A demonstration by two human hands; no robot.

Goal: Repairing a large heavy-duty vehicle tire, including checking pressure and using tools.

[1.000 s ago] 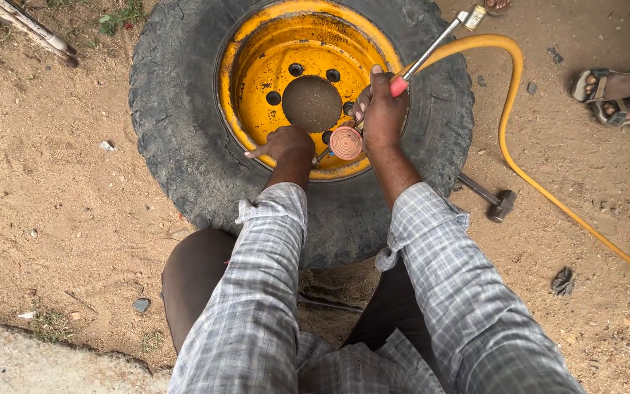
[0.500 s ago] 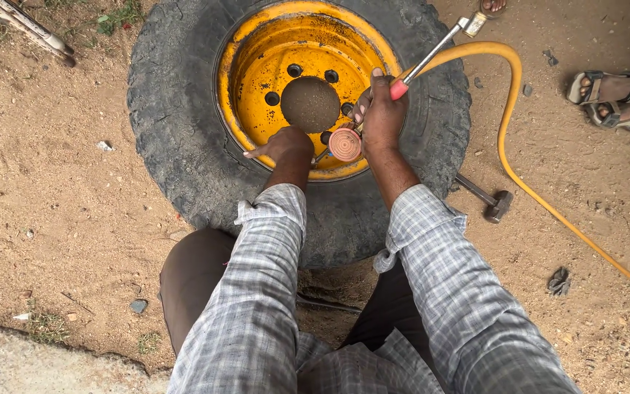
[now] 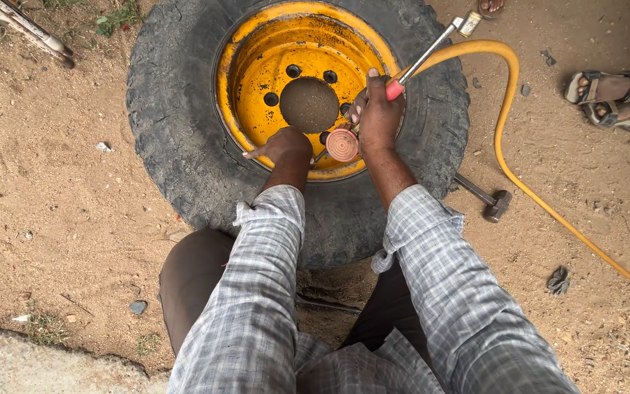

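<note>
While our right hand [image 3: 379, 113] grips a round gauge [image 3: 342, 144] with a metal stem and red collar, that gauge sits at the rim's [image 3: 257, 66] five o'clock, and our left hand [image 3: 280, 145] presses on the rim's lower edge just at the gauge's nine o'clock, fingers curled so we cannot tell what it holds. From the stem a yellow hose [image 3: 504, 146] curves off toward four o'clock across the dirt, past a hammer [image 3: 487, 199] beside the tyre [image 3: 176, 138] and a sandalled foot [image 3: 607, 91] at two o'clock.

Both hands on a yellow wheel rim [image 3: 257, 66], right hand [image 3: 378, 113] gripping perhaps an air-hose nozzle [image 3: 423, 60].
</note>
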